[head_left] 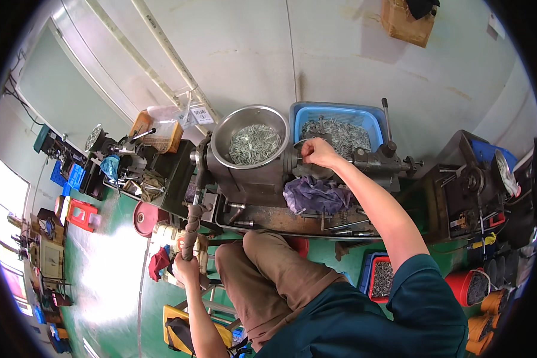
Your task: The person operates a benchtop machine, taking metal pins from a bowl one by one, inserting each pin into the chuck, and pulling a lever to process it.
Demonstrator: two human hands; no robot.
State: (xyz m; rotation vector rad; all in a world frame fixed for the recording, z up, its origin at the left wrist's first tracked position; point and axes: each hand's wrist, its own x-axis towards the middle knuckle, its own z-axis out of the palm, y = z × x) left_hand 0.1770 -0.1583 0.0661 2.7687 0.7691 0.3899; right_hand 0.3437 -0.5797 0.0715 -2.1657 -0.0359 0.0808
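My left hand (187, 271) is wrapped round the lower end of a long lever (191, 230) bound in brown wrapping. That lever hangs at the left end of a small bench lathe (244, 185). At the lathe's spindle, my right hand (319, 153) has its fingers pinched together; whatever they hold is too small to make out. On the headstock sits a steel bowl (216, 141) with many thin metal pins (255, 144) in it. Behind my right hand, a blue basket (373, 122) holds more small metal pieces (346, 138). A purple rag (316, 196) lies crumpled below the spindle.
A second machine (474, 179) stands at the right, another bench with tools (140, 179) at the left. Near my legs are a red tray of metal bits (382, 279), a red bucket (459, 286) and a yellow stool (173, 319). The wall (334, 53) rises behind the lathe.
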